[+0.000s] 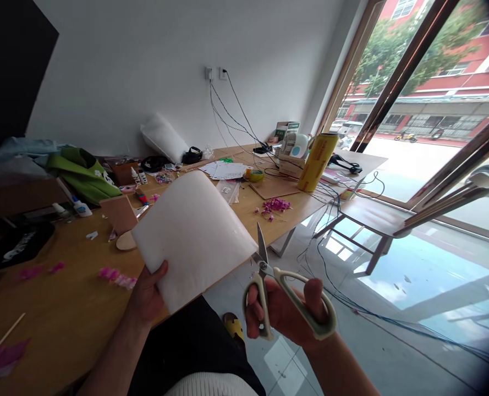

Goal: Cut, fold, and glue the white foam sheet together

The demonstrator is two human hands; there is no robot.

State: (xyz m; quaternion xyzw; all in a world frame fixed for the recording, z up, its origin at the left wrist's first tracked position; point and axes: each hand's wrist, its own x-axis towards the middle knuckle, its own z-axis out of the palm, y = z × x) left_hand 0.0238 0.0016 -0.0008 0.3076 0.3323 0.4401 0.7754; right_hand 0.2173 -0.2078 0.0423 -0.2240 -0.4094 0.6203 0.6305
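A large white sheet (194,236), slightly curved, is gripped at its lower left edge by my left hand (149,294), the thumb lying on its face. My right hand (287,308) has its thumb and fingers through the pale handles of a pair of scissors (263,268). The scissor blades are spread, right at the right corner of the sheet; whether the lower blade lies behind the sheet I cannot tell. A round wooden disc (127,241) and a pinkish board (119,214) are left of the sheet on the wooden table (75,308).
Purple petals (276,205) lie near the table's right edge, with a yellow roll (318,162) standing behind them. Glue bottles (81,207) and a green bag (83,173) are at the back left. A chair (376,217) and loose cables are to the right.
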